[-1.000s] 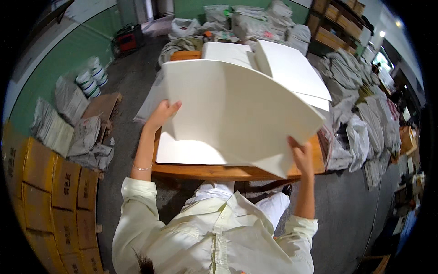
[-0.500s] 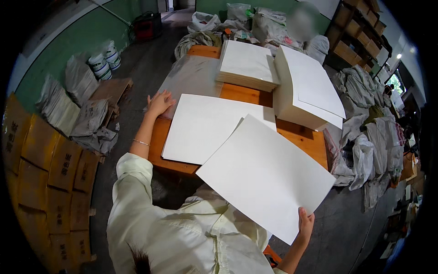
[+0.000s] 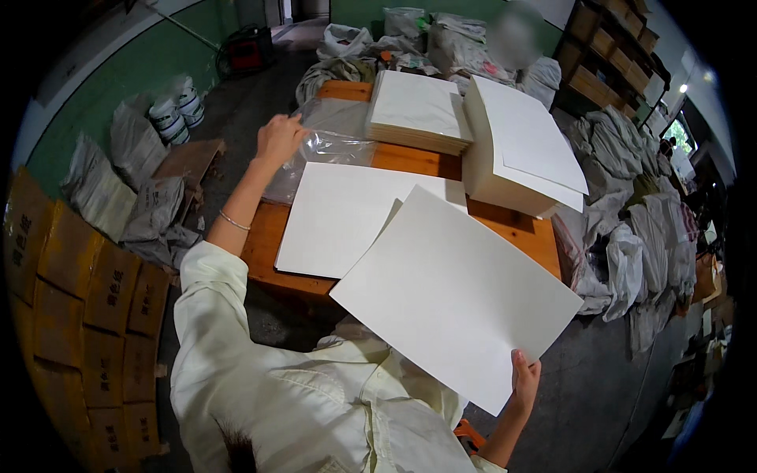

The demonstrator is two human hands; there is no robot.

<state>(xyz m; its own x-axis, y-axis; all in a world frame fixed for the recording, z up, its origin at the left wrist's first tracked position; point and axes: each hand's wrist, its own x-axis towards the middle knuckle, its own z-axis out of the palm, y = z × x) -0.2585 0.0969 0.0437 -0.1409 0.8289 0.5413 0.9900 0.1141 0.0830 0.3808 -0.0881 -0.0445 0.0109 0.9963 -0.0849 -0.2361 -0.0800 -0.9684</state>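
My right hand (image 3: 526,380) grips the near right corner of a large white paper sheet (image 3: 457,292), thumb on top. That sheet is tilted over the table's front edge and partly covers a flat white paper stack (image 3: 339,221). At the table's left side, my left hand (image 3: 281,140) is closed, its fingertips pinching the clear plastic bags (image 3: 335,147). The plastic wrinkles and shines beside the fingers. Behind the flat stack stand a thick paper stack (image 3: 422,106) and a taller one (image 3: 524,142), whose top sheets lie askew.
All this rests on an orange wooden table (image 3: 516,229). Cardboard boxes (image 3: 102,315) are piled at the left, near wrapped bundles (image 3: 106,185) and white buckets (image 3: 169,118). Grey sacks (image 3: 623,229) crowd the right side. More bags (image 3: 457,43) lie beyond the table, where a blurred shape shows.
My left hand has moved forward from the table's left edge and closed on the plastic, which is now wrinkled and partly raised. My right hand still holds the sheet, almost unmoved.
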